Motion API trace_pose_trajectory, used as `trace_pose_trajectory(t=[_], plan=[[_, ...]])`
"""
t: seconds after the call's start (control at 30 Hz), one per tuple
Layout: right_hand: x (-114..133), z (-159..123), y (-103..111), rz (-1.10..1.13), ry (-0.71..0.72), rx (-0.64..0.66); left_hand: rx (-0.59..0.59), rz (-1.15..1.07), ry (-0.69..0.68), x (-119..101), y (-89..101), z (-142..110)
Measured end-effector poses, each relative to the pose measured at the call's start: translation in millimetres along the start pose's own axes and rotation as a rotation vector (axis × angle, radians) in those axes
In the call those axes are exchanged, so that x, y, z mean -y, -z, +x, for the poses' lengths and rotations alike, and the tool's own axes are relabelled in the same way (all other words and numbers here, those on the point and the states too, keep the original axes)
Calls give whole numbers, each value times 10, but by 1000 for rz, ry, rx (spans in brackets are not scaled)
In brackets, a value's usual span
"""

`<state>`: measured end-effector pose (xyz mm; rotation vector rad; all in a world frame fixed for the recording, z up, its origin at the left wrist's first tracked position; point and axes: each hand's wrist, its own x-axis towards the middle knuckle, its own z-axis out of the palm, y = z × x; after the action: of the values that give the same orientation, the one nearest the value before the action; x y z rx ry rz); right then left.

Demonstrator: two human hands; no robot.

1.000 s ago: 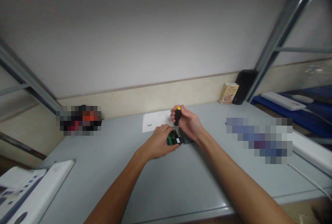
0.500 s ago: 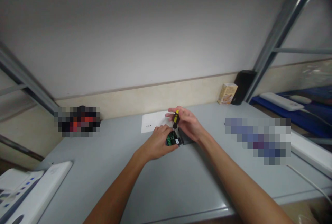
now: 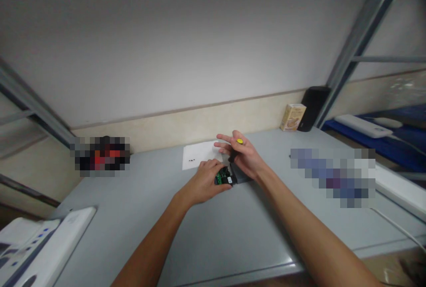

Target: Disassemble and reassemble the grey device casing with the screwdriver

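My left hand (image 3: 208, 181) grips a small device with a bare green circuit board (image 3: 223, 176) from its left side, thumb along the near edge and fingers over the far edge. Between thumb and index finger, my right hand (image 3: 244, 156) holds a screwdriver with a yellow-and-black handle (image 3: 239, 141); the other fingers stretch out to the left. The screwdriver leans over the device's right side, and I cannot tell whether its tip touches. A dark flat panel (image 3: 244, 176) lies right of the board, partly under my right hand.
Behind my hands, a white paper sheet (image 3: 199, 151) bears several tiny dark pieces (image 3: 191, 160). All this is on a grey table (image 3: 219, 233). A yellow box (image 3: 293, 117) and a black speaker-like object (image 3: 313, 108) stand back right; a white panel (image 3: 75, 238) lies left. Blurred-out items flank both sides.
My right hand has shifted slightly right, and the screwdriver's handle has tilted from near upright over to the right. My left hand keeps its grip on the device.
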<state>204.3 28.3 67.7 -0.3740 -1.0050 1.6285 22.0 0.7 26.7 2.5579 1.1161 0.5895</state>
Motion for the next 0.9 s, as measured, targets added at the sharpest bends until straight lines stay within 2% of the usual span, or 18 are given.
trace_pose_trajectory(t=[0.13, 0.3, 0.57, 0.73, 0.9], plan=[[-41, 23, -13, -59, 46, -30, 15, 11, 1, 2, -1, -2], [-10, 30, -25, 44, -37, 4, 7, 16, 12, 2, 4, -1], [-47, 28, -12, -11, 33, -14, 12, 20, 32, -26, 6, -10], [-32, 32, -23, -19, -7, 1, -2, 13, 46, -27, -5, -9], [-59, 37, -16, -113, 83, -98, -3, 11, 47, -35, -3, -6]])
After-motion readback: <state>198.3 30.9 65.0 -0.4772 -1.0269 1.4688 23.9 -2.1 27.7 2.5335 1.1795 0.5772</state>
